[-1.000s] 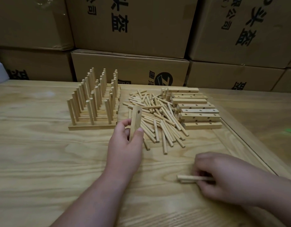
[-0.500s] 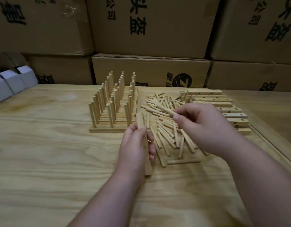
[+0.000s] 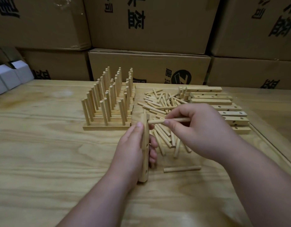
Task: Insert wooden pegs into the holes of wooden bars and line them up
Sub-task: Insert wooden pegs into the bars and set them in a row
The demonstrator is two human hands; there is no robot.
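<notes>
Now her right hand (image 3: 202, 128) has swung over — pinching a pale round wooden peg (image 3: 159, 121) toward the long drilled wooden bar (image 3: 144, 145) — left hand (image 3: 133, 148) gripping it edge-up, holes exposed.

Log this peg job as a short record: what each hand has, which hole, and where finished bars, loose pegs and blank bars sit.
left hand: grips bar on edge
right hand: pinches peg, tip at the bar's far hole
finished bars: pegs upright, in rows, far left
loose pegs: pile behind the hands
blank bars: stacked far right
stray peg: alone, flat on table
</notes>
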